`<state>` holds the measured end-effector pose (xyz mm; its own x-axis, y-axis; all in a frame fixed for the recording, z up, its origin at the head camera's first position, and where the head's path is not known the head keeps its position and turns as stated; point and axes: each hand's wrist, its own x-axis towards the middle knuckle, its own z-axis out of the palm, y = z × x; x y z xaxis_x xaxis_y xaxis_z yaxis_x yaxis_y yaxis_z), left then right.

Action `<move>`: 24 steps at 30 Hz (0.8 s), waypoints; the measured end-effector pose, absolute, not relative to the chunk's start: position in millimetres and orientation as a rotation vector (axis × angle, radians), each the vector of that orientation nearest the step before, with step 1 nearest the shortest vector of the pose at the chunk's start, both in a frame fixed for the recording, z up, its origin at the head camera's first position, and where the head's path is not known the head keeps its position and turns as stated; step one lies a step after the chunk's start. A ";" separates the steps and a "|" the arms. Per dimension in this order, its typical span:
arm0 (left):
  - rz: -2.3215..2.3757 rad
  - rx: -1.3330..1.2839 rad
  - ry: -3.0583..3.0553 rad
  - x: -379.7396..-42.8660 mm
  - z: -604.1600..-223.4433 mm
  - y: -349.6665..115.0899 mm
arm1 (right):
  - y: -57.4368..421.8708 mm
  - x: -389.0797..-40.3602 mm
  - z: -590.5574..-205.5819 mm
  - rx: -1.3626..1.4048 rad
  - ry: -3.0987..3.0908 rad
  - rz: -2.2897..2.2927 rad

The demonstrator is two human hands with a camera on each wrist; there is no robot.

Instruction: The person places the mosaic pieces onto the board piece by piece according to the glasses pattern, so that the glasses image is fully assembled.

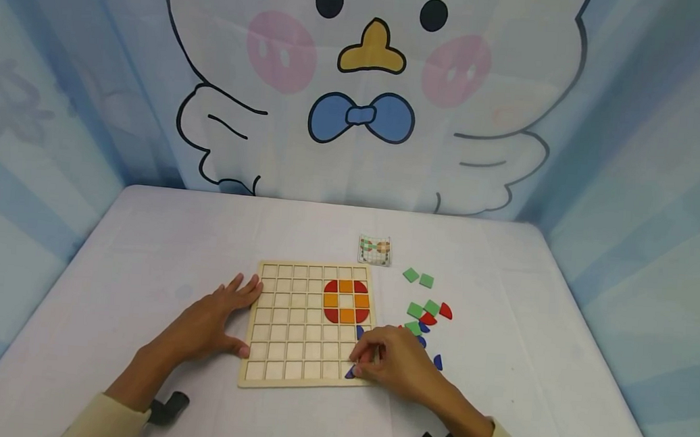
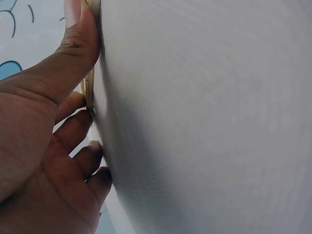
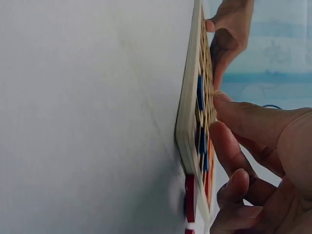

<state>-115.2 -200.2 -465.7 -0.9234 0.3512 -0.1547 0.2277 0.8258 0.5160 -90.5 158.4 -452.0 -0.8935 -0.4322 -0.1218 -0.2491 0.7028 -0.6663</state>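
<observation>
A square wooden grid board (image 1: 288,322) lies on the table. My left hand (image 1: 211,320) steadies its left edge, thumb near the lower corner and the other fingers spread further up. Over the board's lower right part is my right hand (image 1: 403,364), thumb and index finger bent close together. Their tips are right at a blue quarter-circle piece (image 1: 349,373) in the bottom row; I cannot tell whether they pinch it. Another blue piece (image 1: 360,331) shows just above the hand. Red corner pieces (image 1: 330,314) and orange squares (image 1: 346,286) form a ring on the board.
Loose green squares (image 1: 427,281), red quarter-circles (image 1: 446,311) and blue ones (image 1: 438,362) lie right of the board, some overlapping. A small pattern card (image 1: 375,251) is behind the board. Printed curtains (image 1: 353,171) stand around the white table (image 1: 505,270).
</observation>
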 end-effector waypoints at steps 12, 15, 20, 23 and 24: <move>0.742 0.449 2.762 -115.0 -463.9 -199.5 | 184.4 -113.6 -445.2 -0.393 2.762 -1.046; 0.739 0.451 2.761 -115.1 -463.6 -199.6 | 191.2 -122.0 -443.5 -0.326 2.796 -1.052; 0.743 0.452 2.761 -115.2 -464.0 -200.0 | 204.1 -138.1 -443.6 -0.310 2.866 -1.052; 0.746 0.458 2.761 -115.3 -464.5 -200.2 | 211.3 -148.4 -443.5 -0.288 2.898 -1.029; 0.748 0.461 2.761 -115.3 -464.8 -200.2 | 213.7 -152.1 -443.8 -0.273 2.906 -1.017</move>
